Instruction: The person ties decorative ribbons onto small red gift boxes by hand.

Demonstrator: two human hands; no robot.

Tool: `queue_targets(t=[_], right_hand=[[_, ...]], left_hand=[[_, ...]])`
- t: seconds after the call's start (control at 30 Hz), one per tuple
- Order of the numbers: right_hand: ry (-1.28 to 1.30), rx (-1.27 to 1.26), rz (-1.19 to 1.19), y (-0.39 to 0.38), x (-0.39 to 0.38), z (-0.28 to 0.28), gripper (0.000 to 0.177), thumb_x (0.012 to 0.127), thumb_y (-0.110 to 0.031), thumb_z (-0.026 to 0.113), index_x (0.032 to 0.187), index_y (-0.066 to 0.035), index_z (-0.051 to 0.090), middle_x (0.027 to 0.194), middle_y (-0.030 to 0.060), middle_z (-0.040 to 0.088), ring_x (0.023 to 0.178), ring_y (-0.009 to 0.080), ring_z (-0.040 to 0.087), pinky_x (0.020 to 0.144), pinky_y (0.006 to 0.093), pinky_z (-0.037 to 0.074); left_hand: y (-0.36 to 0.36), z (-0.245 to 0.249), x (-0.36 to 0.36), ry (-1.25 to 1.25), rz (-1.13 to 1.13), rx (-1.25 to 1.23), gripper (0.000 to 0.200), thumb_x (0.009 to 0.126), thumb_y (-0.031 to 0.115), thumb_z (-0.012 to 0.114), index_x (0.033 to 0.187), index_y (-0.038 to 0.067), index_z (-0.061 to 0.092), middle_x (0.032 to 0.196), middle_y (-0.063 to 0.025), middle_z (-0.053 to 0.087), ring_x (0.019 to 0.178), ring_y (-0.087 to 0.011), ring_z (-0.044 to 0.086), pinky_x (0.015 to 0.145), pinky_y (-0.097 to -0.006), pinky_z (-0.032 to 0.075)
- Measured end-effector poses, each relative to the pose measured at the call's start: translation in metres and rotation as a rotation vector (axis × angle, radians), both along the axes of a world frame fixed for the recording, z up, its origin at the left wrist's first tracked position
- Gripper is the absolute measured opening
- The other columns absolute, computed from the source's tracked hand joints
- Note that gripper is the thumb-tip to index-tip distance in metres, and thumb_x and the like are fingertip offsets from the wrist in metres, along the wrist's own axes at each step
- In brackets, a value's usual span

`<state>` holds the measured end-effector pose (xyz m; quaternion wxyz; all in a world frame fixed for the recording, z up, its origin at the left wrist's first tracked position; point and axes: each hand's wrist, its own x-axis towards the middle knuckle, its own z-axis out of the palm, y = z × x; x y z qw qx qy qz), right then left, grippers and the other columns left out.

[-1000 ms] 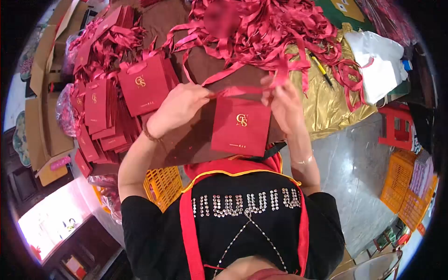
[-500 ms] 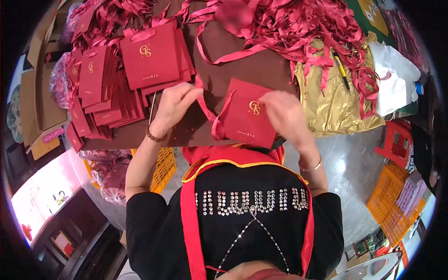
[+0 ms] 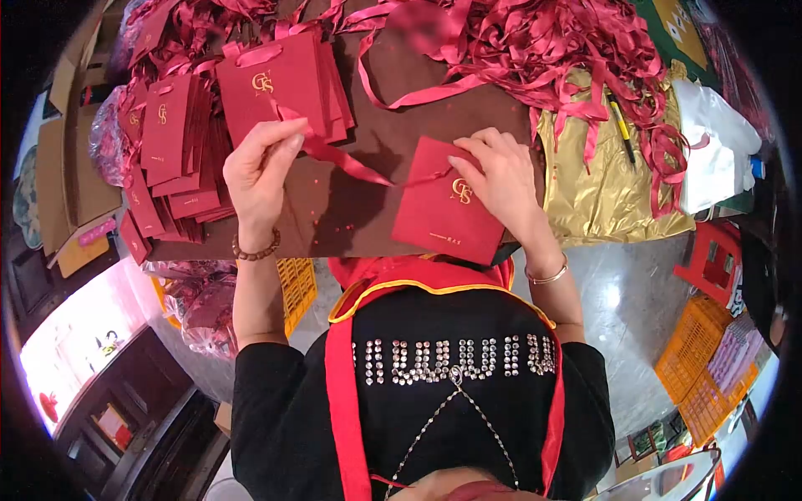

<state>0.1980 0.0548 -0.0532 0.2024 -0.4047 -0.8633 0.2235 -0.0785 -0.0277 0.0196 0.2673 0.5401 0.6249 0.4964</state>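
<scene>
A red paper gift bag (image 3: 443, 209) with gold lettering lies tilted near the table's front edge. My right hand (image 3: 501, 179) is closed at its upper right part, thumb across the front; the exact grip is partly hidden. Between thumb and fingers, my left hand (image 3: 266, 163) pinches a dark red ribbon (image 3: 351, 164). This ribbon runs from my left hand to the bag's upper part, near my right thumb. Just beyond my left hand stand finished-looking red bags (image 3: 280, 88) with ribbon handles.
More red bags (image 3: 171, 138) are stacked at the left. A heap of loose red ribbons (image 3: 535, 50) covers the back right, beside gold wrapping (image 3: 601, 184) with a yellow-black pen (image 3: 621, 125). White plastic (image 3: 710, 142) lies farther right. Orange crates (image 3: 689, 359) stand on the floor.
My left hand has moved left, drawing the ribbon out from a hanging loop into a straighter line. My right hand has shifted slightly and its fingers now lie over the bag's top.
</scene>
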Motion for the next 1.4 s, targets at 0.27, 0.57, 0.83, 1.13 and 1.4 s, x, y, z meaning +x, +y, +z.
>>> queue_targets(t=[0.27,0.57,0.83,1.13,1.4], right_hand=[[0.027,-0.101,0.007,-0.001,0.003,-0.003,0.014,0.083,-0.017,0.061,0.092,-0.009,0.067,0.086,0.0031,0.061,0.083,0.0227,0.058,0.071,0.0368,0.042],[-0.011,-0.140,-0.022,-0.005,-0.002,0.002,0.014,0.085,-0.017,0.057,0.092,-0.011,0.067,0.087,0.0027,0.061,0.087,0.0230,0.057,0.075,0.0372,0.041],[0.027,-0.172,0.003,-0.008,0.001,0.004,0.014,0.083,-0.016,0.060,0.093,-0.008,0.066,0.088,0.0045,0.060,0.087,0.0241,0.057,0.074,0.0365,0.041],[0.056,-0.062,0.052,-0.019,0.002,0.018,0.012,0.080,-0.011,0.064,0.090,-0.004,0.061,0.087,0.0083,0.058,0.081,0.0263,0.055,0.072,0.0366,0.042],[0.143,-0.717,0.064,-0.001,0.009,0.021,0.018,0.085,-0.012,0.059,0.095,0.004,0.058,0.076,0.0162,0.064,0.067,0.0169,0.061,0.064,0.0286,0.047]], left_hand=[[-0.018,0.043,-0.030,-0.495,0.122,0.534,0.038,0.082,-0.004,0.057,0.118,0.002,0.051,0.081,-0.0016,0.056,0.079,-0.0141,0.053,0.070,-0.0301,0.044],[-0.017,0.044,0.011,-0.479,-0.114,-0.467,0.044,0.085,0.006,0.055,0.127,-0.002,0.047,0.078,-0.0009,0.058,0.071,-0.0095,0.053,0.067,-0.0253,0.044],[-0.008,-0.034,0.086,-0.042,-0.508,-0.564,0.027,0.092,0.014,0.052,0.116,0.002,0.058,0.081,-0.0098,0.061,0.066,-0.0127,0.053,0.064,-0.0280,0.045],[-0.010,-0.038,0.082,0.190,-0.387,-0.463,0.023,0.091,0.013,0.054,0.106,-0.002,0.062,0.093,-0.0142,0.065,0.084,-0.0185,0.063,0.075,-0.0309,0.048],[-0.015,-0.042,0.071,-0.708,-0.245,-0.665,0.030,0.094,0.010,0.049,0.124,0.004,0.054,0.097,-0.0060,0.065,0.083,-0.0059,0.058,0.072,-0.0193,0.046]])
